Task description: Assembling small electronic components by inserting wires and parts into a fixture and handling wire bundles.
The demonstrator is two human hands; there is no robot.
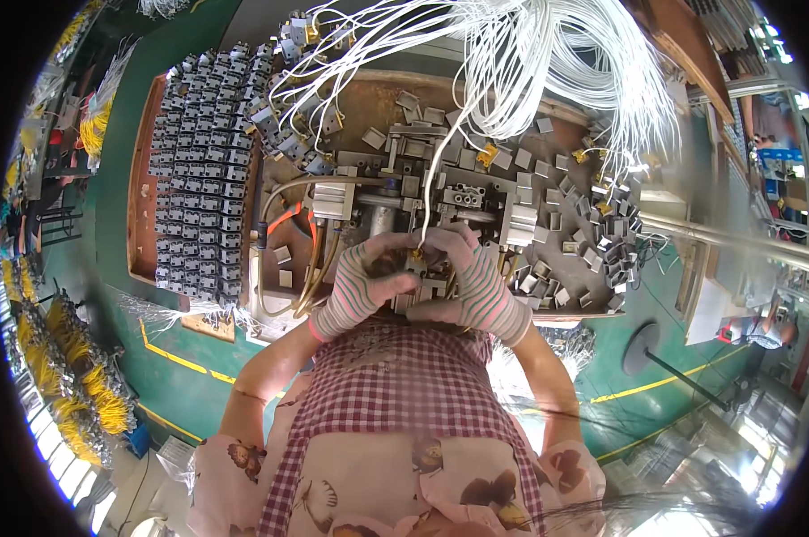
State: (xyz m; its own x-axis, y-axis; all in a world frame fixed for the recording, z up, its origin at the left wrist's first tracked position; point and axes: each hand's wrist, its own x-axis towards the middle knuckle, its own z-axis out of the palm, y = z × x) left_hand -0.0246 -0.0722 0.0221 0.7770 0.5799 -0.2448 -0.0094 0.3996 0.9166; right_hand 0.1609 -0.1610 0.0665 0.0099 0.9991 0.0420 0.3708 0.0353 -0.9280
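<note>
My left hand [366,283], in a striped knit glove, is closed with its fingers curled at a small metal part [415,265] with a brass-coloured top. Facing it, my right hand [476,285], gloved alike, pinches the end of a white wire [433,179] just above that part. This wire runs down from a large bundle of white wires [530,63] at the far side. Both hands are at the near side of a metal fixture [465,197] with clamps and cylinders. The fingers partly hide the small part and the wire's end.
Rows of grey metal-cased parts [203,179] fill a wooden tray at left. Loose metal housings [557,219] lie scattered on the brown bench right of the fixture. Air hoses [324,268] and orange-handled pliers [310,231] are left of it. A round-based stand [642,349] is at lower right.
</note>
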